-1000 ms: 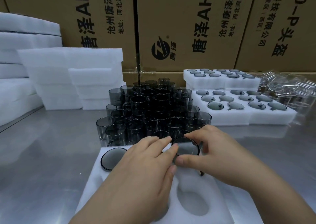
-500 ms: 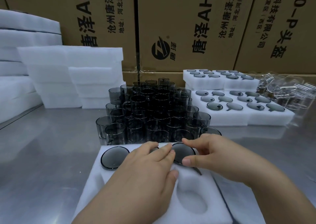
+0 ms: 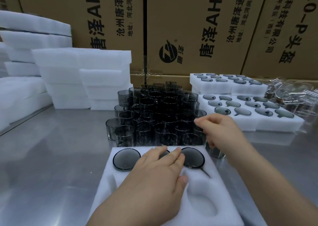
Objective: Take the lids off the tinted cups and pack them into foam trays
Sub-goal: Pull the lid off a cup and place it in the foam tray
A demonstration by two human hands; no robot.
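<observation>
Since the earlier frame the right hand [image 3: 218, 132] has been lifted off the right lid [image 3: 192, 156] and carried up to the near right corner of the tinted cups [image 3: 158, 113]. The left hand [image 3: 154, 170] has stayed put.

- Left lid [image 3: 126, 158]: seated in the foam tray [image 3: 223, 182], just left of the left fingertips.
- Left fingers: straight, held together, laid flat over a middle lid that is mostly hidden.
- Right lid: seated, just right of the left fingertips.
- Right fingers: loosely curled, nothing seen held. One cup stands just beneath them; contact cannot be determined.

Step judged: top row of the tray filled, next cup being reached for. The next move calls for a lid to be lifted off and bedded in the empty pocket beside the left thumb.

Cartons [image 3: 197, 27] behind are marked "唐泽 AH4", "沧州唐泽通信" and, rightmost, "头盔".
</observation>
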